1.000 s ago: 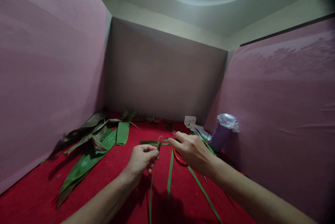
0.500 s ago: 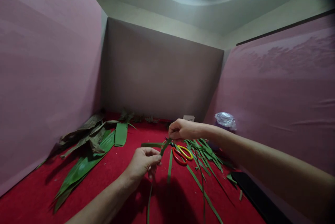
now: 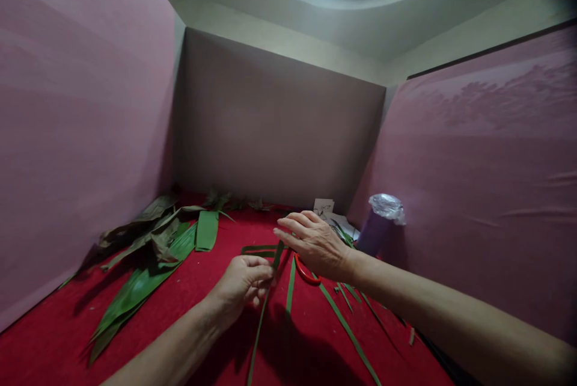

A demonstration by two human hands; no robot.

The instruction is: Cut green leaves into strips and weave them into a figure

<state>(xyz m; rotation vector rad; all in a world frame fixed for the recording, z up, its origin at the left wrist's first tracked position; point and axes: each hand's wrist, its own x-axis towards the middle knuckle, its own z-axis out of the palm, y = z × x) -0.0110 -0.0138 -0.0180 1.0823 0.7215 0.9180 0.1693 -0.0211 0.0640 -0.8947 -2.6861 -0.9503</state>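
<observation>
My left hand (image 3: pixel 246 284) pinches a narrow green leaf strip (image 3: pixel 278 254) between thumb and fingers. One end of the strip stands up above the grip, and a thin length (image 3: pixel 256 338) trails down toward the bottom edge. Just right of it is my right hand (image 3: pixel 318 245), back upward, its fingers stretched out beside the strip's upper end. Whether its fingertips touch the strip I cannot tell. Beneath that hand lies a pair of scissors with a red handle loop (image 3: pixel 308 273) showing; the rest is hidden. Another flat strip (image 3: pixel 259 251) lies behind my left hand.
Large green leaves (image 3: pixel 144 290) and dried brown leaves (image 3: pixel 157 232) lie at left on the red cloth (image 3: pixel 193 308). A purple container (image 3: pixel 376 232) with clear plastic over its top stands at right, near a white card (image 3: pixel 323 205). Loose strips (image 3: pixel 347 329) lie at front right.
My right hand has let go of the strip's upper end and opened flat, now covering the yellow scissor handle and many cut strips. My left hand keeps its pinch, almost unmoved.
</observation>
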